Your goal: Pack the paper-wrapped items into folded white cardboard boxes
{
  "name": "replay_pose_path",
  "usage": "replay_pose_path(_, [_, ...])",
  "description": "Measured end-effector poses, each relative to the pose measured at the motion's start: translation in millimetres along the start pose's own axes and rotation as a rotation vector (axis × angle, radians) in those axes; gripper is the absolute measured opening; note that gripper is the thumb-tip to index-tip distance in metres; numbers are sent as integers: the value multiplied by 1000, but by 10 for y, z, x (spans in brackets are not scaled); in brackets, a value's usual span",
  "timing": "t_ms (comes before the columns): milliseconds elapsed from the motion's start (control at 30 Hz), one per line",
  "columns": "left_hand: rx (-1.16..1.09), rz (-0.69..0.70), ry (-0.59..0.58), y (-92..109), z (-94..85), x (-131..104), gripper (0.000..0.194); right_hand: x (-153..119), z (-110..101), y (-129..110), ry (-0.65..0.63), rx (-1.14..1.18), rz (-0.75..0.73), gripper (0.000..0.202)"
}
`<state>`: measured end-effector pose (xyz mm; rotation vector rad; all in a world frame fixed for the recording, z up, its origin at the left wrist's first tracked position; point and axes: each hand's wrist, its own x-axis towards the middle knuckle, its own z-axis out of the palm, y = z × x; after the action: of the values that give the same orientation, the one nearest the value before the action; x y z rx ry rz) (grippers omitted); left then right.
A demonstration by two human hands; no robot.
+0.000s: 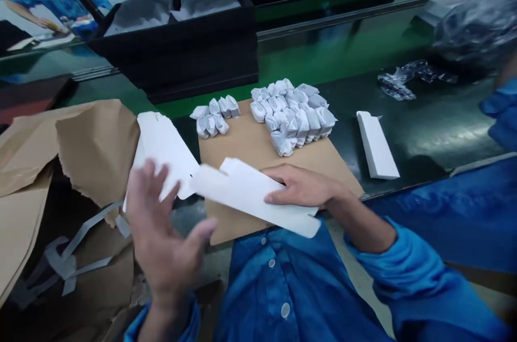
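My right hand (301,186) grips a flattened white carton (246,186) over the near part of a brown cardboard sheet (238,153). Raised at the left, my left hand (165,223) has its fingers spread, with nothing in it; it is slightly blurred. Behind it lies a white flat carton piece (161,142). Several wrapped small packets (294,110) stand in rows at the back of the cardboard, and a smaller group (214,116) sits to their left. A white folded box (375,145) lies on the dark table at the right.
Torn brown cardboard (97,142) and white straps (64,261) are at the left. A black bin (181,46) stands behind. Clear plastic (404,81) lies back right. People in blue are at the upper left; a blue sleeve shows far right.
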<state>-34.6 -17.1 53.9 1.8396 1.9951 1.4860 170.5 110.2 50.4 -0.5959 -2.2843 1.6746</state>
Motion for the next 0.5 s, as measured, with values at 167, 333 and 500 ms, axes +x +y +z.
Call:
replay_pose_path(167, [-231,-437,-259,-195,49,277,33,-271,53,-176,166,-744,7,55])
replay_pose_path(333, [-496,-535,-474,-310,84,204,29,-367,300,-52,342,-1136,-232,65])
replay_pose_path(500, [-491,-483,-778,-282,25,202,31,-425,148,15,232,-1085,-405,56])
